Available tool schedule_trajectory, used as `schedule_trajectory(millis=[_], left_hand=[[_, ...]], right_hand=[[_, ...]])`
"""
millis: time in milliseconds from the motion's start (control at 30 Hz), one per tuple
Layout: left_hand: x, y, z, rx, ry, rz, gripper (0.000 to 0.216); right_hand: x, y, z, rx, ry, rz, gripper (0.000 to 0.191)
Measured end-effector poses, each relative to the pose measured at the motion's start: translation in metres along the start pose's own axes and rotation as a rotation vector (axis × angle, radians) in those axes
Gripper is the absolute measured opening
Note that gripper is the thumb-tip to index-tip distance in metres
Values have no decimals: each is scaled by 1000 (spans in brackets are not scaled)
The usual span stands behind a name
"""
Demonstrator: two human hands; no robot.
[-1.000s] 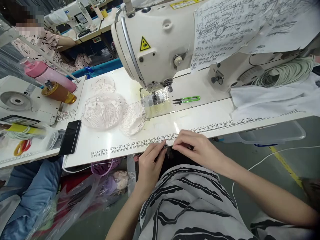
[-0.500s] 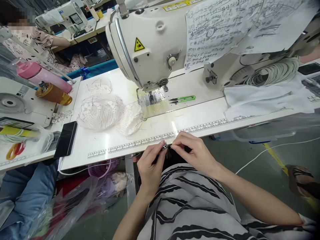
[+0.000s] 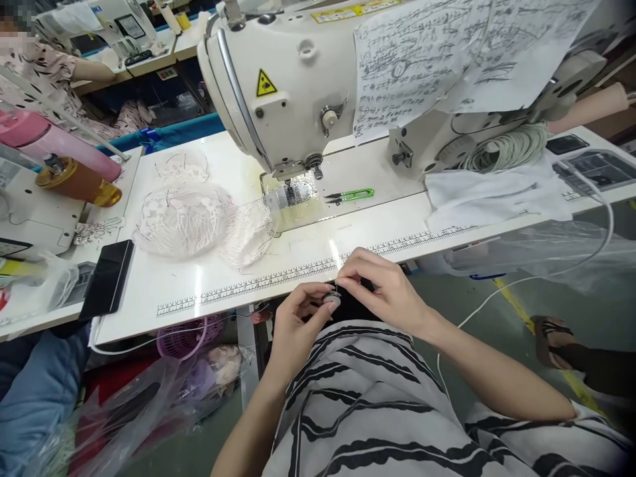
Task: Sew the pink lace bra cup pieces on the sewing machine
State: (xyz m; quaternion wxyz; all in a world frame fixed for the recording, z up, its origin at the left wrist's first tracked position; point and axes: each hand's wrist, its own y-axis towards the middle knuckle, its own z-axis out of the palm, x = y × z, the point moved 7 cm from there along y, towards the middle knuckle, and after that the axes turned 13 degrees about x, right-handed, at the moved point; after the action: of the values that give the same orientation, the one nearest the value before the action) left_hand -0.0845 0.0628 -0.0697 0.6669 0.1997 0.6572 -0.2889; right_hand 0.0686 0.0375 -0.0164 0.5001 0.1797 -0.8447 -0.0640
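Note:
My left hand [image 3: 303, 321] pinches a small round metal bobbin case [image 3: 331, 299] between thumb and fingertips, just off the front edge of the sewing table. Its pale, disc-like face is tipped upward. Close beside it, my right hand [image 3: 380, 285] is closed in a pinch on a thin thread [image 3: 337, 286] that runs down to the bobbin case. Both hands are in front of my striped top. Beyond them stands the sewing machine [image 3: 278, 86], with green-handled thread snips [image 3: 350, 195] lying on its bed to the right of the needle.
White lace pieces [image 3: 183, 218] lie left of the needle. A printed ruler [image 3: 248, 285] runs along the table's front edge. At left are a black phone [image 3: 106, 278] and an amber bottle [image 3: 79, 182]. White cloth [image 3: 491, 195] and coiled cord [image 3: 509, 149] are at right. A co-worker sits far left.
My left hand has turned the bobbin case so that its pale face shows upward. My right hand has risen slightly from it, with the thread between. The whole view has shifted a little.

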Motion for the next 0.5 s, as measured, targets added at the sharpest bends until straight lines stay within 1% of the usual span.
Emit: schedule_trajectory(millis=[67, 133, 233, 300, 400, 433, 500], left_hand=[[2, 0, 8, 106, -141, -52, 24], [0, -1, 19, 232, -192, -55, 31], [-12, -4, 32, 369, -73, 38, 34], [-22, -5, 38, 393, 42, 145, 29], [-34, -4, 41, 339, 124, 282, 25], [-36, -3, 41, 319, 118, 297, 26], [-34, -1, 43, 326, 75, 268, 24]], right_hand=[[-3, 0, -1, -8, -8, 12, 15], [-6, -3, -1, -27, -7, 35, 15], [-10, -11, 1, -29, 25, 51, 16], [-12, -19, 3, -19, 70, 70, 18], [-19, -32, 7, 7, 175, 160, 22], [-22, -37, 9, 16, 228, 203, 24], [-29, -45, 15, 35, 365, 286, 29]])
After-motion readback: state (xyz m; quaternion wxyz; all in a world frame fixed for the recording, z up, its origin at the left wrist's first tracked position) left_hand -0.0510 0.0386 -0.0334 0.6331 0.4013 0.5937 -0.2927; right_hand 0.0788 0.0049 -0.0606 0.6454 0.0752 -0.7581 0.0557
